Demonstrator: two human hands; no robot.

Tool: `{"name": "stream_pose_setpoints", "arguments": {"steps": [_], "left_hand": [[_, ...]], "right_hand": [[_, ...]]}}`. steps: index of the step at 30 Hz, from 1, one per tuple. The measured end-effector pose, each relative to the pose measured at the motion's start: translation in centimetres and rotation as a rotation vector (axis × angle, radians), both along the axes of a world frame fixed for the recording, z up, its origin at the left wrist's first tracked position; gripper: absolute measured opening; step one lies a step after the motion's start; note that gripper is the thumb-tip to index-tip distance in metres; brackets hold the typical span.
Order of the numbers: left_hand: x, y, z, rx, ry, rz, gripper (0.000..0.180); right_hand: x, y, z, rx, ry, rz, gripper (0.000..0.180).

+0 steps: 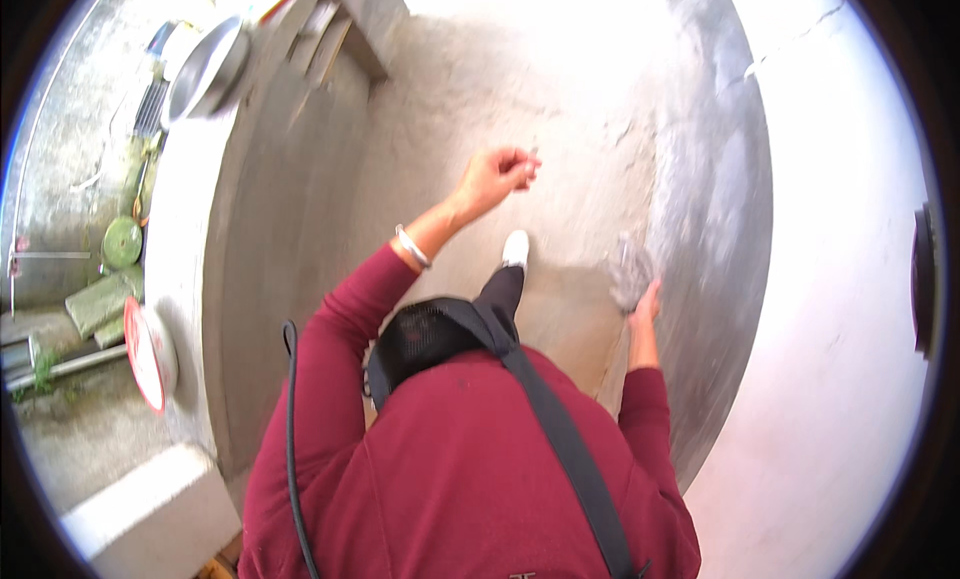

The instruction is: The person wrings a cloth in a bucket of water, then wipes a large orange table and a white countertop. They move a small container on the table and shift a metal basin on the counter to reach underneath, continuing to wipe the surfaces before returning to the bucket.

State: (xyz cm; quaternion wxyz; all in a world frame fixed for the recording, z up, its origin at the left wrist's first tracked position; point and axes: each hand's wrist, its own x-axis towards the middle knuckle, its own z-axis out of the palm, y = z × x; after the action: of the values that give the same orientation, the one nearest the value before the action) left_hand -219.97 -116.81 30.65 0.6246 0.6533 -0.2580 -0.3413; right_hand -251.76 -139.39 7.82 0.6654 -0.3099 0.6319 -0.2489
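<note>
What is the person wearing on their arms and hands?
Both arms are covered by long dark red sleeves that end near the wrists. The left hand is bare, with a silvery bangle round its wrist. The right hand is bare too, with no glove or bangle that shows. A black strap crosses the red top, and a black cable runs beside the left sleeve.
</note>
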Motion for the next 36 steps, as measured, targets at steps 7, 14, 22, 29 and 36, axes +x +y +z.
{"name": "stream_pose_setpoints", "arguments": {"steps": [7, 14, 22, 29, 36], "left_hand": [[13.4, -16.2, 1.8, 0.037, -0.029, -0.047, 0.017], [29.7, -32.4, 3.4, 0.006, -0.046, -0.002, 0.023], [48.2, -46.2, 10.1, 0.032, -0.047, 0.2, 0.026], [65.2, -51.0, 10.0, 0.036, -0.102, 0.478, 0.031], [85.8, -54.2, 12.1, -0.089, -0.017, 0.583, 0.033]], "right_hand": [[1.4, -8.5, -1.5, 0.113, 0.183, -0.201, 0.056], [13.1, -20.2, 1.5, 0.32, 0.327, -0.25, 0.037], [39.8, -44.8, 2.1, 0.014, 0.329, 0.121, 0.041], [68.5, -61.6, 5.9, -0.326, 0.139, 0.351, 0.048], [87.1, -65.9, 8.9, -0.167, 0.151, 0.322, 0.048]]}}
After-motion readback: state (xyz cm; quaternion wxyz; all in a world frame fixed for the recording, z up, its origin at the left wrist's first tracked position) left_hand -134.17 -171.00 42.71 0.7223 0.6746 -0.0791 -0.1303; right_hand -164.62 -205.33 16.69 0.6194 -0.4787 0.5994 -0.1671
